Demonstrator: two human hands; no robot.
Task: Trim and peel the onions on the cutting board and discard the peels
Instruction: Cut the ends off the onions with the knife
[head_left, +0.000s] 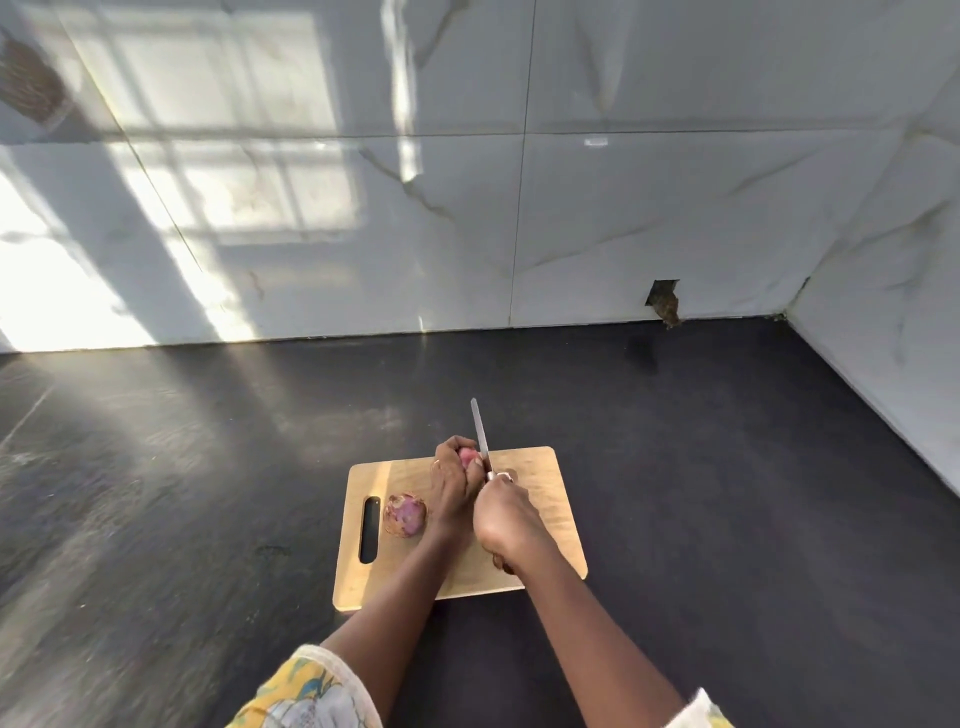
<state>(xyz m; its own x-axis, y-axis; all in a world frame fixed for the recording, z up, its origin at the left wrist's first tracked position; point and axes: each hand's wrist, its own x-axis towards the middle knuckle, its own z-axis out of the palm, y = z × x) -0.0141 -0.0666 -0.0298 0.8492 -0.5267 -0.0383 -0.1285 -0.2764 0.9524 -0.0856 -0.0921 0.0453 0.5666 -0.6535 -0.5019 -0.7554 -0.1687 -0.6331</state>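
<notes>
Here, a wooden cutting board (540, 499) with a slot handle at its left end lies on the dark countertop (208, 467), well short of the marble-look tiled wall (623, 208). The left hand (451, 486) is clenched around a red onion (469, 458) at the board's far edge, fingers curled over the bulb so only its pink top shows. The right hand (503, 512) grips the handle of a kitchen knife (481, 434); the blade points away from the person and lies against the right side of the held onion. A second red onion (405, 514), partly skinned, rests on the board just left of the left wrist, beside the slot. Patterned sleeves (306, 691) show at the lower edge
</notes>
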